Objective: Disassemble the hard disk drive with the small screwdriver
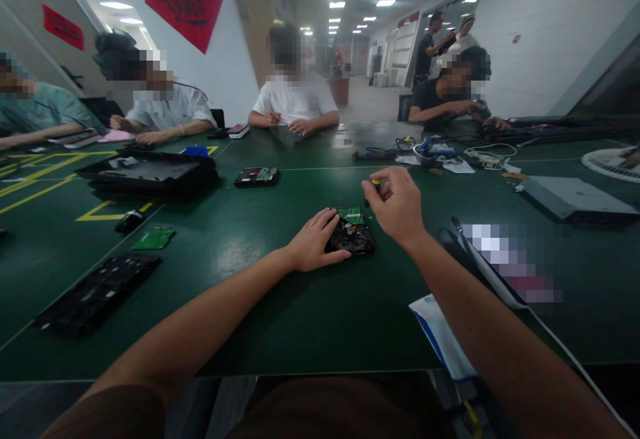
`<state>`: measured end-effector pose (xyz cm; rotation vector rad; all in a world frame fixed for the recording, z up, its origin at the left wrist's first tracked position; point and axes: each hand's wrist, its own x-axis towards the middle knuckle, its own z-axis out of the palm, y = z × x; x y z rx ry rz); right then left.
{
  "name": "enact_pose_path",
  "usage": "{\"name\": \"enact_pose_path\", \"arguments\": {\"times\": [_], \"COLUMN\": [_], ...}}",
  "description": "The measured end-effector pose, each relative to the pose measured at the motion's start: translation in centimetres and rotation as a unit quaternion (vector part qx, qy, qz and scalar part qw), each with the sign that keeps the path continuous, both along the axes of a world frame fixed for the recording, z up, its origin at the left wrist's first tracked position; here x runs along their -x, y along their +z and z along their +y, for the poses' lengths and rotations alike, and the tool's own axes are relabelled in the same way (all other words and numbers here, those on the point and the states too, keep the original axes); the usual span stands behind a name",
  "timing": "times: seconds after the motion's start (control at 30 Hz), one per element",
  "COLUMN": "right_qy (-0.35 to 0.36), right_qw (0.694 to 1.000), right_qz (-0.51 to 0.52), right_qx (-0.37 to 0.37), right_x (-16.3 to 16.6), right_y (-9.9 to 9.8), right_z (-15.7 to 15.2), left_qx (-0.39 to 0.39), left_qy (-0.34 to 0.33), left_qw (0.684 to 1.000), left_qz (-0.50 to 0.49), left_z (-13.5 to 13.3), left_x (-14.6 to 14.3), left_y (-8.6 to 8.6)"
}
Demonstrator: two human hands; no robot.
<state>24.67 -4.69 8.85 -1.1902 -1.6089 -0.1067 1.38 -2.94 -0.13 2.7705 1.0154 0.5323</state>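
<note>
A hard drive (358, 234) lies on the green table in front of me, its green circuit board facing up along the far side. My left hand (316, 240) clasps its left part, the thumb along the near edge and the fingers over the far left corner. Just above and right of the drive, my right hand (397, 202) is closed around a screwdriver (375, 184) with a yellow and black handle. Fingers cover most of the screwdriver. Whether its tip touches the drive, I cannot tell.
Another hard drive (257, 176) lies farther back. Black plastic housings (150, 172), a loose green circuit board (154, 238) and a black frame (97, 292) are leftward. A grey metal box (575, 198), cables (437, 149) and a white-and-blue packet (443, 336) are rightward. Several people sit opposite.
</note>
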Motion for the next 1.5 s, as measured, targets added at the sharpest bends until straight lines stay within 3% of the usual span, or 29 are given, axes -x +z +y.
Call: {"name": "enact_pose_path", "arguments": {"times": [0.3, 0.47, 0.67, 0.87, 1.0, 1.13, 1.2, 1.5], "right_qy": [0.062, 0.105, 0.079, 0.009, 0.099, 0.268, 0.289, 0.313], "right_qw": [0.994, 0.982, 0.987, 0.985, 0.964, 0.872, 0.858, 0.844], "right_qz": [-0.045, -0.007, 0.007, 0.067, 0.186, 0.331, 0.347, 0.378], "right_qx": [0.078, 0.158, 0.136, 0.158, 0.165, 0.24, 0.245, 0.217], "right_x": [0.2, -0.2, -0.1, 0.2, 0.8, 1.6, 1.9, 0.9], "right_y": [1.6, 2.6, 3.1, 1.3, 0.0, -0.4, -0.4, -0.7], "right_z": [0.7, 0.9, 1.7, 4.1, 5.7, 5.9, 5.6, 3.9], "left_qx": [-0.006, -0.009, -0.003, -0.006, -0.003, 0.0, 0.0, -0.003], "left_qy": [-0.001, -0.001, -0.001, 0.0, 0.0, 0.003, 0.003, 0.002], "left_qw": [1.0, 1.0, 1.0, 1.0, 1.0, 1.0, 1.0, 1.0], "left_qz": [0.009, 0.009, 0.007, 0.011, 0.013, 0.007, 0.007, 0.011], "left_z": [0.0, 0.0, 0.0, 0.1, 0.1, 0.0, 0.0, 0.0], "left_x": [0.0, 0.0, 0.1, 0.1, 0.0, 0.0, 0.0, 0.0], "left_y": [0.0, -0.1, 0.0, -0.1, 0.0, 0.1, 0.1, 0.1]}}
